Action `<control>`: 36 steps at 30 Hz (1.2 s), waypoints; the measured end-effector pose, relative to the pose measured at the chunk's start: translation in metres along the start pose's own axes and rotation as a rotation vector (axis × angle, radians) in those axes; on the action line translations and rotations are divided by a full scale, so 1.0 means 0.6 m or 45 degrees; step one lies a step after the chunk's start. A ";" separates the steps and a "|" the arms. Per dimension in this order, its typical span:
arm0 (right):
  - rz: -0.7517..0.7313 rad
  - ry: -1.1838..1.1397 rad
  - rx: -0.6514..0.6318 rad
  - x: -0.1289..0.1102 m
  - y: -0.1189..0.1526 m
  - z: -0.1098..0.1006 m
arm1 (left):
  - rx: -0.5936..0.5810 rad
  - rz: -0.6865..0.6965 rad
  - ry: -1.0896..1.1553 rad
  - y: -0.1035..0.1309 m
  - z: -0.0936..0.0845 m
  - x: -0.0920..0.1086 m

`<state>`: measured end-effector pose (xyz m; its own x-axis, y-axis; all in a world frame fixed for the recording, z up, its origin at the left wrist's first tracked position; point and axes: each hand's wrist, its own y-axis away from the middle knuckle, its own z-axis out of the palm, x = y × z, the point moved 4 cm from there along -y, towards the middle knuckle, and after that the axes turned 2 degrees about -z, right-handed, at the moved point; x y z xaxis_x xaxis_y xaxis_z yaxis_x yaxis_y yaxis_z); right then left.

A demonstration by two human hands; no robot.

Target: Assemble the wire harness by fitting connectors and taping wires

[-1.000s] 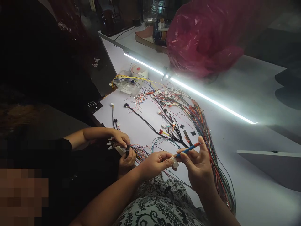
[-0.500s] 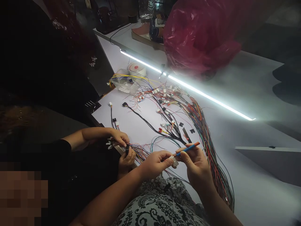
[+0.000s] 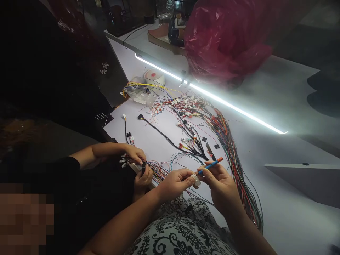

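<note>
The white connector [image 3: 197,181] was located in the left grip [image 3: 175,183], pinched between thumb and fingers. The right grip [image 3: 223,187] was closed around a blue-and-orange tool [image 3: 209,167], its lower end directed at the connector; contact could not be confirmed, because the fingers obscured that end. Connector cavities were too small to make out. Left of the left grip, a co-worker's hands [image 3: 136,155] held a black piece [image 3: 143,167], partly covered by the fingers. Beyond both grips, a black-sleeved harness [image 3: 164,137] lay on the white counter [image 3: 159,141]. Right of the right grip, a thick wire bundle [image 3: 233,156] ran along the counter, partly hidden by the right forearm. Farther out, a lit light bar [image 3: 236,108] extended diagonally. Past it sat a pink plastic bag [image 3: 220,42], cut off at the top. The room to the far left was dark, its details indistinct.
</note>
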<state>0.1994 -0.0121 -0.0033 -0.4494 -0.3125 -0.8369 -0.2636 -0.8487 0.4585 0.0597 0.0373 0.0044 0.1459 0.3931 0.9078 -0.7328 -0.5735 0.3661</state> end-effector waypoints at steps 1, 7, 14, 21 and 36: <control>0.018 -0.012 -0.013 0.000 0.000 0.000 | -0.002 -0.008 0.002 0.000 0.000 -0.002; 0.052 0.061 -0.007 0.001 0.002 -0.004 | -0.001 -0.061 0.033 -0.001 0.000 -0.018; 0.026 0.037 -0.010 0.007 0.002 -0.005 | 0.112 -0.013 0.008 -0.001 0.004 -0.026; -0.040 0.079 -0.073 -0.002 0.005 -0.001 | 0.232 0.067 -0.170 0.006 0.006 -0.011; -0.075 0.201 -0.095 -0.015 0.008 -0.001 | 0.108 -0.010 -0.327 0.004 0.002 -0.002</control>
<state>0.2024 -0.0135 0.0061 -0.2941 -0.3190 -0.9009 -0.2191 -0.8950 0.3885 0.0585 0.0346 0.0047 0.3231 0.2086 0.9231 -0.6745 -0.6334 0.3793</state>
